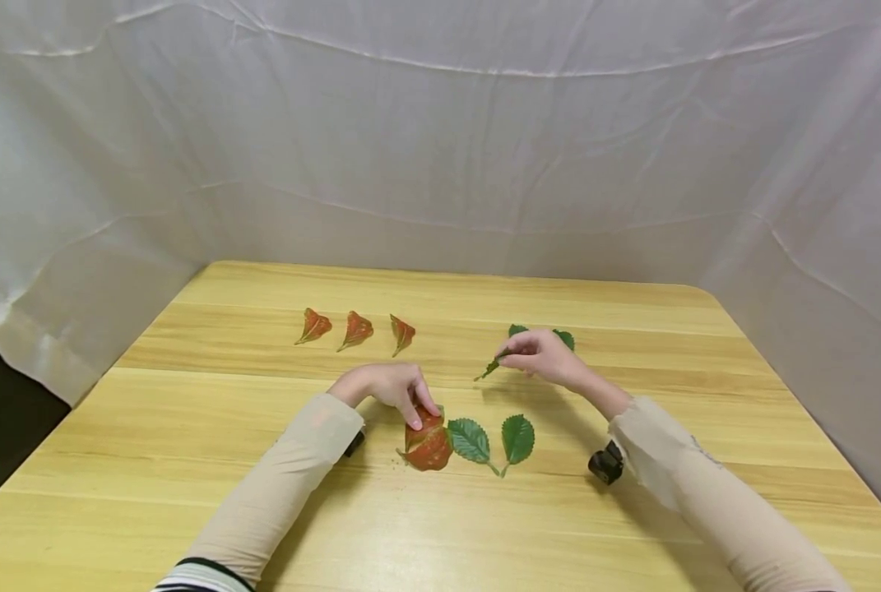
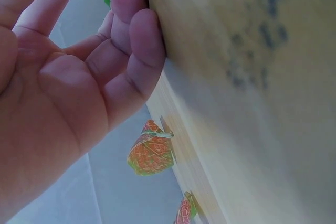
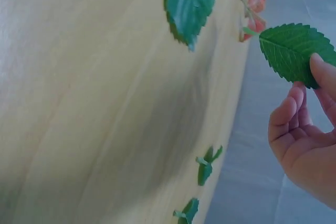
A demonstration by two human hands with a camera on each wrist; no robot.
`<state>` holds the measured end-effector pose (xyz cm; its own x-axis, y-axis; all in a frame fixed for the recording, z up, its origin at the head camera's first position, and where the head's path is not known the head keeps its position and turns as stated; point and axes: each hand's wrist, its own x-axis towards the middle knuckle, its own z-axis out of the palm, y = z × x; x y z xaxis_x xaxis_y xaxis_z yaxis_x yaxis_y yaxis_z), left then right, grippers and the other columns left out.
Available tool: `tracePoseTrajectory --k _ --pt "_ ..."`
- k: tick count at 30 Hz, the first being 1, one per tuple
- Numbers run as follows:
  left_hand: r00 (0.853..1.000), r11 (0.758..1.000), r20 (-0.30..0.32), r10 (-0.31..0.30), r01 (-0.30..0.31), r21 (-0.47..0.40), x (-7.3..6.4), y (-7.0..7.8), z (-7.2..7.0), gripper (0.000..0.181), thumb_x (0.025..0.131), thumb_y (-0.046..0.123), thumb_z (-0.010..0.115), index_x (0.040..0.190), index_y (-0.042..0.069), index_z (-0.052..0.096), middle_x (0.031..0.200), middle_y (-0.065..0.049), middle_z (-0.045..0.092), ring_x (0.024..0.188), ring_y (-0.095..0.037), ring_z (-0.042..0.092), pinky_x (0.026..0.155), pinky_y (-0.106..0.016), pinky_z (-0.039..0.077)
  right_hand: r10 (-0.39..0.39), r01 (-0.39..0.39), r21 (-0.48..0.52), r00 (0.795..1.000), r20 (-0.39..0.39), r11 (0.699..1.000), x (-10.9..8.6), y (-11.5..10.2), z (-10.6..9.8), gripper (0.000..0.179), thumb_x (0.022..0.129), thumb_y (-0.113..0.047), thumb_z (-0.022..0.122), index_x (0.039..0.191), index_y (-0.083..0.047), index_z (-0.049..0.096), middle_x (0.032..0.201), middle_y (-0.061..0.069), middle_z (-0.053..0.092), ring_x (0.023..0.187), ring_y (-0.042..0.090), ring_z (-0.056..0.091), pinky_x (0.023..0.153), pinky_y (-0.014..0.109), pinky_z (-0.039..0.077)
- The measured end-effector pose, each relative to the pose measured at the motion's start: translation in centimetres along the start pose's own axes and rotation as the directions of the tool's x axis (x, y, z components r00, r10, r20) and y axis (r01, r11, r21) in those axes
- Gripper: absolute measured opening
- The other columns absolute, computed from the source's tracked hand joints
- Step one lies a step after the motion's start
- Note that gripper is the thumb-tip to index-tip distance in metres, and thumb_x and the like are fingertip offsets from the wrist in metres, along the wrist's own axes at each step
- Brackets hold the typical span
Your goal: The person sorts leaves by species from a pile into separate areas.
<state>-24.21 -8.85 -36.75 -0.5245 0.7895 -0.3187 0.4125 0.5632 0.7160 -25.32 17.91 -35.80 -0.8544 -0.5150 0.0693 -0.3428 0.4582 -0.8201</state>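
My left hand (image 1: 398,386) reaches down, thumb and forefinger tips pressing on the upper of two overlapping red leaves (image 1: 427,454) that lie on the table. Its other fingers bend against the wood in the left wrist view; the pressed leaves are out of sight there. My right hand (image 1: 547,358) pinches a green leaf (image 3: 294,51) with toothed edges between thumb and fingers, raised above the table, its stalk pointing away from the hand. Two more green leaves, one (image 1: 470,440) touching the red pair and another (image 1: 517,438) to its right, lie with stalk ends close together.
Three red leaves (image 1: 355,330) form a row at the back left of the wooden table (image 1: 188,460). Behind my right hand lie two green leaves (image 1: 564,338), partly hidden by it. A pale cloth (image 1: 440,164) hangs around the back and sides.
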Motion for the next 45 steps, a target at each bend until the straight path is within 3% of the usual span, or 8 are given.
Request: tracePoseTrajectory --k 3,8,13,16,24,32,38,45 --pt "1.000 1.000 -0.005 -0.007 0.007 -0.003 0.0 0.0 0.0 0.031 0.074 0.002 0.070 0.104 -0.001 0.065 0.104 -0.011 0.063 0.097 -0.010 0.056 0.068 -0.016 0.039 0.015 -0.015 0.005 0.999 -0.041 1.000 -0.4 -0.2 -0.5 0.014 0.083 -0.010 0.064 0.087 0.004 0.062 0.071 0.009 0.055 0.059 0.014 0.044 0.056 0.036 0.045" --pt "1.000 1.000 -0.007 -0.014 0.014 -0.003 0.0 0.0 0.1 0.031 0.073 0.003 0.071 0.104 -0.001 0.065 0.103 -0.010 0.063 0.093 -0.007 0.055 0.068 -0.016 0.039 0.076 -0.067 0.109 0.994 -0.079 0.992 -1.2 -0.2 -1.4 0.013 0.082 -0.006 0.062 0.082 0.005 0.054 0.068 0.006 0.056 0.062 0.018 0.052 0.064 0.038 0.048" --pt "1.000 1.000 -0.011 -0.016 0.017 0.007 -0.1 0.0 0.1 0.031 0.073 0.003 0.071 0.103 0.000 0.065 0.103 -0.010 0.063 0.095 -0.009 0.056 0.071 -0.017 0.040 0.113 -0.087 0.230 0.988 -0.104 0.969 -1.6 0.1 -2.1 0.014 0.082 0.002 0.059 0.089 0.011 0.051 0.073 0.008 0.062 0.067 0.022 0.062 0.072 0.046 0.047" --pt "1.000 1.000 -0.011 -0.015 0.015 0.007 -0.1 0.0 0.0 0.031 0.073 0.003 0.071 0.103 -0.001 0.065 0.103 -0.010 0.063 0.098 -0.012 0.056 0.073 -0.017 0.041 0.118 -0.083 0.258 0.985 -0.125 0.963 -1.8 0.2 -2.5 0.021 0.083 0.004 0.057 0.098 0.015 0.048 0.077 0.009 0.064 0.067 0.017 0.062 0.069 0.043 0.049" --pt "1.000 1.000 -0.006 -0.010 0.010 0.007 0.0 0.2 0.0 0.031 0.073 0.003 0.071 0.104 -0.001 0.065 0.104 -0.010 0.063 0.100 -0.013 0.056 0.074 -0.017 0.040 0.125 -0.078 0.239 0.975 -0.186 0.968 -2.8 1.3 -3.8 0.032 0.082 0.005 0.057 0.109 0.016 0.042 0.075 0.005 0.064 0.060 0.007 0.057 0.057 0.027 0.049" --pt "0.999 0.999 -0.012 -0.030 0.030 0.013 -0.1 0.3 0.0 0.031 0.073 0.003 0.071 0.103 0.000 0.066 0.103 -0.009 0.063 0.094 -0.008 0.055 0.069 -0.017 0.039 0.118 -0.089 0.141 0.969 -0.217 0.986 -4.1 2.3 -5.4 0.027 0.085 0.000 0.056 0.105 0.018 0.051 0.089 0.015 0.062 0.069 0.006 0.057 0.063 0.030 0.050" --pt "1.000 1.000 -0.012 -0.028 0.028 0.007 -0.1 0.2 0.1 0.031 0.073 0.003 0.071 0.103 0.000 0.066 0.103 -0.010 0.063 0.084 -0.003 0.052 0.063 -0.016 0.037 0.170 -0.136 0.163 0.960 -0.224 0.977 -4.9 3.1 -6.3 0.034 0.084 0.003 0.056 0.112 0.020 0.046 0.104 0.028 0.055 0.072 0.005 0.057 0.066 0.026 0.050" --pt "1.000 1.000 -0.012 -0.021 0.021 0.002 -0.1 0.2 0.1 0.031 0.073 0.003 0.071 0.103 -0.001 0.065 0.104 -0.010 0.063 0.087 -0.004 0.053 0.064 -0.016 0.037 0.222 -0.192 0.139 0.943 -0.249 0.971 -4.9 4.6 -7.3 0.042 0.081 0.007 0.056 0.119 0.018 0.042 0.114 0.035 0.046 0.072 0.005 0.056 0.065 0.027 0.050"
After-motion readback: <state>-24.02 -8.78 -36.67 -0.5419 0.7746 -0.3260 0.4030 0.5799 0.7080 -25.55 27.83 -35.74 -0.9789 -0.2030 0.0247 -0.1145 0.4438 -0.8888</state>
